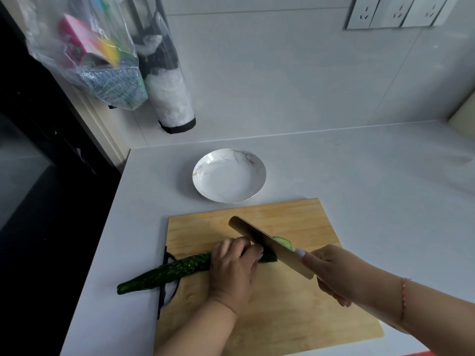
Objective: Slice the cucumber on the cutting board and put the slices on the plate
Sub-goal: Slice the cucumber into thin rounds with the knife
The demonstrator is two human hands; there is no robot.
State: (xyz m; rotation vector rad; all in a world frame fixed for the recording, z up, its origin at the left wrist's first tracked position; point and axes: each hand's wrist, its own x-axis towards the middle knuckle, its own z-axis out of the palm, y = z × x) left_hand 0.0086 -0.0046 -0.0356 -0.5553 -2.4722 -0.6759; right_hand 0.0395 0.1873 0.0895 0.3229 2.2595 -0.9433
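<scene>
Cucumber (164, 274) lies across the left edge of the wooden cutting board (295, 299), its uncut tail hanging out over the tabletop (359, 170) toward that side. Your left hand (232, 268) curls over it and pins it down just beside the cut end. Your right hand (331, 272) is wrapped around the knife's handle, with the forefinger laid along the blade. The knife (267, 245) stands angled across the cucumber, close against your left knuckles.

For this stroke, keep those left fingertips tucked back so the flat of the blade rides the knuckles, not the nails. Bring the edge straight down through to the wood, then creep the holding hand back toward the tail by an even step each time, so the rounds come out alike. Judging by the overhang, slide the cucumber further onto the board as it shortens, or it may rock.

Count: one cucumber, one knife, one board, one plate (229, 175) near the board's far edge, with nothing on it yet. One cut slice (282, 241) shows behind the blade; more may be hidden there, and you can't tell from this view.
</scene>
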